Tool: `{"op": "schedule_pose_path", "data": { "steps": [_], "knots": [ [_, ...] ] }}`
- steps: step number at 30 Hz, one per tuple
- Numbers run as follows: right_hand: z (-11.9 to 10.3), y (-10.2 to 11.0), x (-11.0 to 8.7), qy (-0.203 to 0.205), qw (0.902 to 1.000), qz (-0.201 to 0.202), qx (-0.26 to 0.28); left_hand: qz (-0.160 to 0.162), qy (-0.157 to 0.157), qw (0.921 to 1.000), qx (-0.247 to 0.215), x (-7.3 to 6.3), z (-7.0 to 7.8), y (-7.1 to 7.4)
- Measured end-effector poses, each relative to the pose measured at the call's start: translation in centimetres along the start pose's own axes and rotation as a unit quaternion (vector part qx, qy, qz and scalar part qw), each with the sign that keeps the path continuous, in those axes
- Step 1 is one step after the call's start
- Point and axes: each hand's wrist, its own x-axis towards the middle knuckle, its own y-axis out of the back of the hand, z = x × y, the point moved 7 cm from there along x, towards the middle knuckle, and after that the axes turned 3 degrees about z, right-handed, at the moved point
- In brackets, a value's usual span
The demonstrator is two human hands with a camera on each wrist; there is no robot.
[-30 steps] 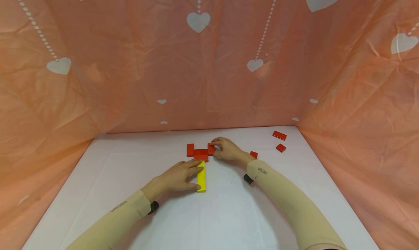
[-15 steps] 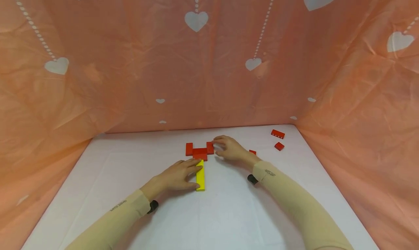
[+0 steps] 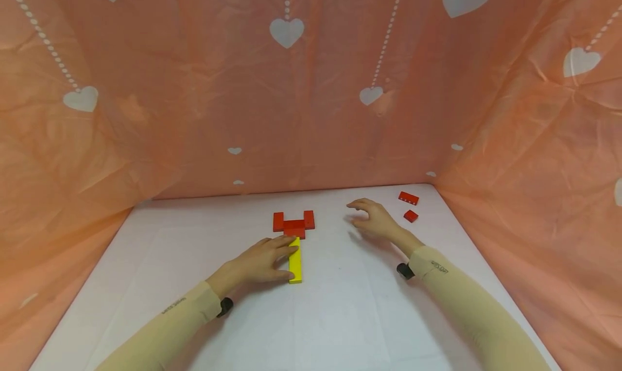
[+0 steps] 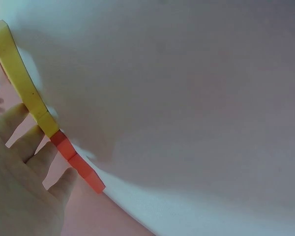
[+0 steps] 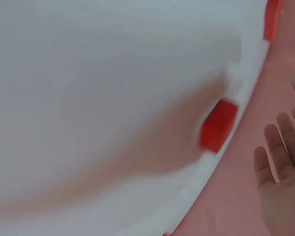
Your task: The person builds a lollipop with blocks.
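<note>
A long yellow block (image 3: pixel 295 265) lies on the white table, its far end against a cluster of red blocks. My left hand (image 3: pixel 262 260) rests along it, fingers spread and touching it; in the left wrist view the fingertips lie along the yellow block (image 4: pixel 24 78) and a red block (image 4: pixel 64 146). The cluster has middle red pieces (image 3: pixel 293 228) between a left red block (image 3: pixel 278 221) and a right red block (image 3: pixel 309 220). Farther right, my right hand (image 3: pixel 376 220) hovers with loosely extended fingers, holding nothing. A loose red block (image 5: pixel 219 125) lies near it in the right wrist view.
Two more red blocks lie at the far right: a longer block with white dots (image 3: pixel 408 198) and a small block (image 3: pixel 410 216). A peach curtain (image 3: pixel 311 117) with white hearts surrounds the back and sides of the white table (image 3: pixel 350 311).
My right hand has let go of the right red block of the cluster and moved right, now covering the spot where a loose red block showed. The left hand has stayed on the yellow block.
</note>
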Motion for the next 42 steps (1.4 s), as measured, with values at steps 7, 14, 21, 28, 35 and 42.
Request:
{"op": "schedule_pose_path", "data": {
  "steps": [7,14,21,28,35,42],
  "knots": [
    [2.9,1.3,-2.0,-0.045,0.9990,-0.001,-0.006,0.000,-0.003,1.0000,0.002,0.0,-0.1,0.0],
    [4.4,1.7,-3.5,-0.063,0.9978,-0.008,-0.018,0.000,-0.004,1.0000,0.006,0.0,0.0,0.1],
    [4.7,1.8,-3.9,-0.051,0.9975,0.002,-0.048,-0.004,0.003,1.0000,0.004,0.0,-0.1,0.1],
    [4.9,1.7,-4.0,-0.064,0.9965,0.000,-0.054,-0.004,0.000,1.0000,0.006,0.1,-0.1,-0.1],
    [4.0,1.4,-3.6,-0.056,0.9973,0.004,-0.047,-0.003,0.003,1.0000,0.009,0.1,-0.2,-0.1],
    [2.1,0.9,-1.9,-0.026,0.9993,0.010,-0.026,-0.003,0.003,1.0000,0.000,-0.1,0.1,0.1]
  ]
}}
